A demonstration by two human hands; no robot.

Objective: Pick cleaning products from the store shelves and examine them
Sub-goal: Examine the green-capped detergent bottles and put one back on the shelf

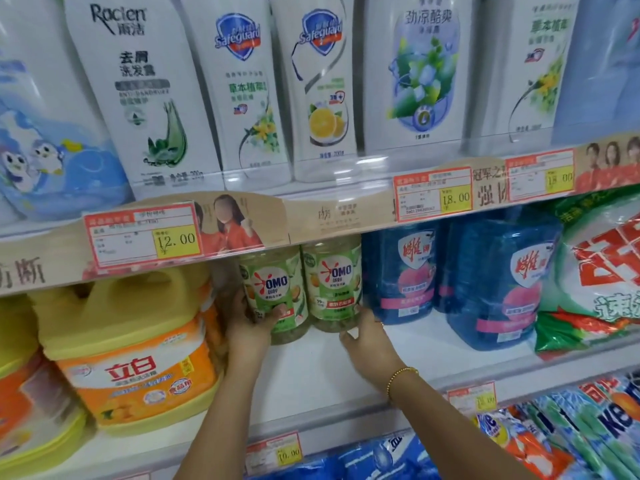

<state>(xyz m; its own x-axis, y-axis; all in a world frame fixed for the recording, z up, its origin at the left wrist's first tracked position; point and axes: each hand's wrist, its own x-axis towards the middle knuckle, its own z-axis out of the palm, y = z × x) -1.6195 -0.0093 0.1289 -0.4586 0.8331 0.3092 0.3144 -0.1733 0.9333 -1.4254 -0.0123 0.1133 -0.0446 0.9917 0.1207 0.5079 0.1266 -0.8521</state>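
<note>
OMO bottles, two in number, are seen upright and side by side on the white middle shelf [311,368]. They are round, of clear plastic, and wrapped in glossy green labels printed "OMO" in blue over a red splash. The left OMO bottle [273,289] is gripped low down by the left hand [251,327], the thumb laid across the label and the fingers curled round the far side. The right OMO bottle [334,282] is touched at its lower right side by the right hand [369,341], the thumb stretched out below; whether the fingers close round it cannot be told. A gold bead bracelet [401,375] is worn on that wrist.

Just left, a squat yellow-and-orange jug [138,368] is labelled "立白". Just right, two soft blue pouches [398,271] are stood. Above, tall white bottles are marked "Rocien" [138,88] and, twice, "Safeguard" [242,91]. Red-edged price tags [142,237] read 12.00 once and 18.00 twice.
</note>
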